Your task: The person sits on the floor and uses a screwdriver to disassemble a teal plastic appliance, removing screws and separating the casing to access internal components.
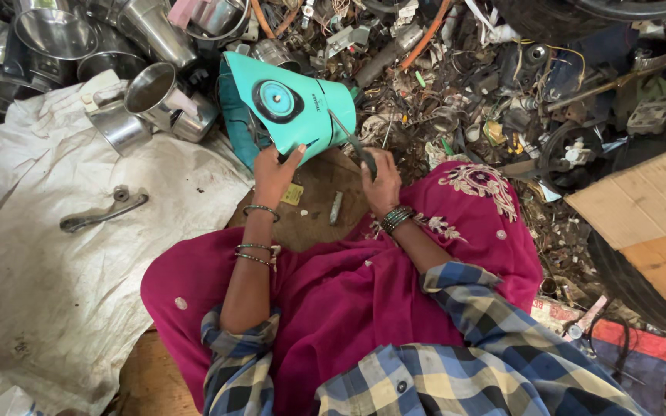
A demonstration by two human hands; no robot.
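Left hand point(274, 176) clamped on near edge of teal plastic appliance casing point(287, 108), centre-far, tilted over wooden board point(314, 212). Right hand point(380, 185) closed round dark-handled tool point(352, 142), tip touching casing's right side. Steel cups point(156, 88) far left, metal lever point(102, 214) on white sacking point(55, 254) left, scrap pile point(487, 85) far right.

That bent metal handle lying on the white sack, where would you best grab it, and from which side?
Probably by the long narrow bar of the metal handle, coming straight down from above. It lies flat and alone on the white sack, so fingers can close across its slim width. The rounder end near the bolt looks bulkier.
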